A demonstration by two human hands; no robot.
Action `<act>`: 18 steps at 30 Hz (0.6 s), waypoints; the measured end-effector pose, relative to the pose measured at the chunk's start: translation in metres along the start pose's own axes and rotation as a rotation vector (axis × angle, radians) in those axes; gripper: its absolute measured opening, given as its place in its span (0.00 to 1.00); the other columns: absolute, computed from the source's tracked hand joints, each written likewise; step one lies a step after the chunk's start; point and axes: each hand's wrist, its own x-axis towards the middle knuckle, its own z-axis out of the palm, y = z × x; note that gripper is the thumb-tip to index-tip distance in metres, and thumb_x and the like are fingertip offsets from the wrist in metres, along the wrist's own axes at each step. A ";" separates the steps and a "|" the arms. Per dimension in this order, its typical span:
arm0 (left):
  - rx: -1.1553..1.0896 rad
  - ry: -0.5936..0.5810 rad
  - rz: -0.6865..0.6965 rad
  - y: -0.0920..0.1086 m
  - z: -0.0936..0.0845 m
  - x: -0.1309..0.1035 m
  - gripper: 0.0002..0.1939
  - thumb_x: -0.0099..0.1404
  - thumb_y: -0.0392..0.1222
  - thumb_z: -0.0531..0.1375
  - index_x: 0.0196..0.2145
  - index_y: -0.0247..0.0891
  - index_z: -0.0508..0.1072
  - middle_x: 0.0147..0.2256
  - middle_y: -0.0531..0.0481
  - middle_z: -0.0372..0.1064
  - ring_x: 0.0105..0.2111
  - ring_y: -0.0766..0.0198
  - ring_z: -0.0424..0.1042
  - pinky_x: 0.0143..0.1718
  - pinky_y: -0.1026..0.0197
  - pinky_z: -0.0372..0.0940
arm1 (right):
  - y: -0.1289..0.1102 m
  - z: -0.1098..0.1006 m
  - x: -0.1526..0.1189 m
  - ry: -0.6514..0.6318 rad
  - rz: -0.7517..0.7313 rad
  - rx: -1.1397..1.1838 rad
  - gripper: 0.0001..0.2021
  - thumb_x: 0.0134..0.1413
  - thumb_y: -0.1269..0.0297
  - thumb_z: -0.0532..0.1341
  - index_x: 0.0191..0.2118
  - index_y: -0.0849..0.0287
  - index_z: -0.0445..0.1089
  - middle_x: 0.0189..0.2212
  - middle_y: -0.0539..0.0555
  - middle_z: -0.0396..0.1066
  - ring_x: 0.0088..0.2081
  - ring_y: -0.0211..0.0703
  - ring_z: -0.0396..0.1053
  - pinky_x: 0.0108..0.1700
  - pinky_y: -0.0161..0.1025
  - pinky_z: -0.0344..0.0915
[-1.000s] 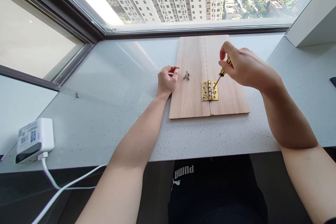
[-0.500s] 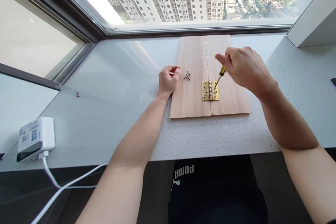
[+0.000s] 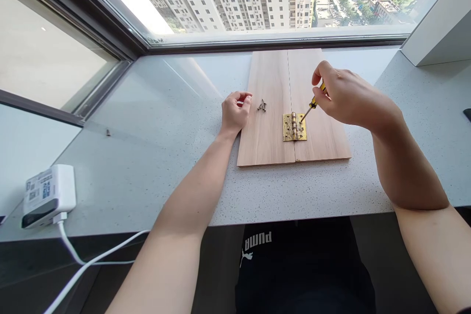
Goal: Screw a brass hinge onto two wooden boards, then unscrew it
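Note:
My right hand (image 3: 353, 95) has its thumb and fingers around the handle of a yellow and black screwdriver (image 3: 313, 104). The tool slants down to the left, its tip at the right leaf of a brass-coloured hinge (image 3: 288, 127). That hinge lies across the seam between two pale wooden boards, the left board (image 3: 267, 147) and the right board (image 3: 324, 142). A few loose screws (image 3: 262, 106) lie on the left board. Close to them, my left hand (image 3: 235, 112) rests against the board's left edge, fingers loosely curled, with nothing visible in them.
The boards lie on a speckled white counter (image 3: 176, 122) below a window. Further left is a small dark piece (image 3: 108, 132), too small to identify. A white device (image 3: 51, 194) with a white cable (image 3: 91, 262) sits at the left. A white box (image 3: 437, 24) stands at the far right.
My right hand has shifted slightly and turned, its index finger now raised and its thumb lower on the handle. The screwdriver tip stays at the hinge. My left hand is almost still.

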 end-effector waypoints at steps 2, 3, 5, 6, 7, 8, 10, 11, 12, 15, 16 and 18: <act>-0.001 0.002 0.000 -0.001 0.000 0.000 0.08 0.79 0.45 0.65 0.46 0.44 0.85 0.48 0.41 0.86 0.49 0.51 0.84 0.49 0.52 0.82 | 0.001 0.003 0.001 0.030 0.028 0.009 0.11 0.78 0.55 0.62 0.56 0.53 0.74 0.38 0.61 0.78 0.40 0.59 0.70 0.43 0.53 0.65; 0.000 0.004 0.000 -0.001 0.000 0.000 0.08 0.79 0.45 0.65 0.47 0.44 0.85 0.48 0.41 0.86 0.49 0.51 0.84 0.49 0.52 0.81 | 0.000 0.004 0.003 0.054 0.053 0.008 0.11 0.80 0.54 0.61 0.54 0.53 0.74 0.38 0.61 0.78 0.39 0.59 0.70 0.43 0.53 0.65; 0.003 0.006 -0.003 -0.001 0.000 0.000 0.08 0.78 0.44 0.64 0.47 0.43 0.86 0.48 0.42 0.86 0.49 0.52 0.84 0.48 0.53 0.81 | -0.001 0.007 0.007 0.097 0.129 -0.027 0.14 0.83 0.50 0.59 0.50 0.54 0.75 0.35 0.61 0.76 0.36 0.57 0.69 0.43 0.54 0.65; 0.003 0.006 -0.004 0.000 0.000 0.000 0.09 0.78 0.43 0.64 0.47 0.43 0.86 0.48 0.42 0.86 0.49 0.52 0.84 0.49 0.53 0.81 | -0.003 0.007 0.009 0.108 0.172 -0.057 0.16 0.83 0.50 0.58 0.47 0.55 0.75 0.33 0.60 0.74 0.35 0.56 0.68 0.43 0.54 0.64; 0.002 0.007 -0.004 0.000 0.000 0.000 0.09 0.79 0.43 0.64 0.47 0.43 0.86 0.48 0.41 0.86 0.49 0.52 0.84 0.49 0.53 0.81 | -0.004 0.007 0.011 0.107 0.207 -0.082 0.16 0.83 0.50 0.59 0.45 0.54 0.75 0.32 0.60 0.73 0.34 0.56 0.68 0.43 0.54 0.64; 0.000 0.006 -0.003 0.000 0.000 0.000 0.09 0.79 0.43 0.64 0.47 0.43 0.86 0.48 0.41 0.86 0.49 0.52 0.84 0.49 0.53 0.81 | -0.005 0.006 0.012 0.096 0.221 -0.093 0.16 0.83 0.51 0.59 0.43 0.54 0.75 0.32 0.60 0.72 0.34 0.56 0.68 0.43 0.53 0.63; -0.002 0.001 -0.001 0.001 0.000 0.000 0.08 0.79 0.43 0.64 0.47 0.43 0.86 0.49 0.41 0.86 0.48 0.52 0.84 0.49 0.52 0.81 | -0.007 0.004 0.012 0.061 0.188 -0.064 0.11 0.83 0.56 0.60 0.44 0.53 0.75 0.33 0.59 0.74 0.34 0.56 0.68 0.43 0.53 0.63; -0.003 -0.002 -0.001 0.002 0.000 0.000 0.08 0.80 0.43 0.64 0.47 0.43 0.85 0.49 0.41 0.86 0.48 0.52 0.84 0.49 0.52 0.81 | -0.007 0.003 0.011 0.043 0.153 -0.037 0.09 0.82 0.58 0.61 0.47 0.53 0.75 0.34 0.59 0.75 0.34 0.56 0.68 0.43 0.52 0.63; -0.003 -0.005 -0.003 0.002 0.000 0.000 0.08 0.80 0.43 0.64 0.47 0.43 0.85 0.49 0.41 0.87 0.48 0.52 0.84 0.49 0.52 0.81 | -0.007 0.002 0.010 0.030 0.115 -0.011 0.07 0.82 0.59 0.61 0.50 0.52 0.75 0.35 0.59 0.77 0.34 0.56 0.68 0.43 0.52 0.63; -0.003 -0.002 -0.012 0.003 0.000 0.000 0.08 0.79 0.42 0.64 0.47 0.43 0.85 0.49 0.41 0.86 0.49 0.52 0.84 0.49 0.53 0.81 | -0.005 0.000 0.006 0.007 0.037 0.034 0.07 0.80 0.61 0.62 0.57 0.50 0.74 0.36 0.56 0.78 0.37 0.57 0.70 0.44 0.52 0.64; -0.003 -0.002 -0.015 0.003 0.000 0.000 0.08 0.79 0.42 0.64 0.47 0.43 0.85 0.49 0.42 0.86 0.49 0.53 0.84 0.49 0.53 0.81 | -0.004 -0.001 0.004 0.001 0.024 0.044 0.09 0.79 0.61 0.63 0.59 0.50 0.73 0.35 0.56 0.78 0.38 0.57 0.71 0.44 0.51 0.65; -0.003 -0.007 -0.016 0.003 0.000 0.000 0.07 0.80 0.41 0.64 0.47 0.43 0.85 0.49 0.42 0.86 0.48 0.53 0.83 0.49 0.54 0.81 | -0.001 -0.002 0.001 -0.014 0.000 0.060 0.12 0.78 0.60 0.64 0.61 0.48 0.72 0.35 0.55 0.77 0.40 0.58 0.71 0.44 0.51 0.65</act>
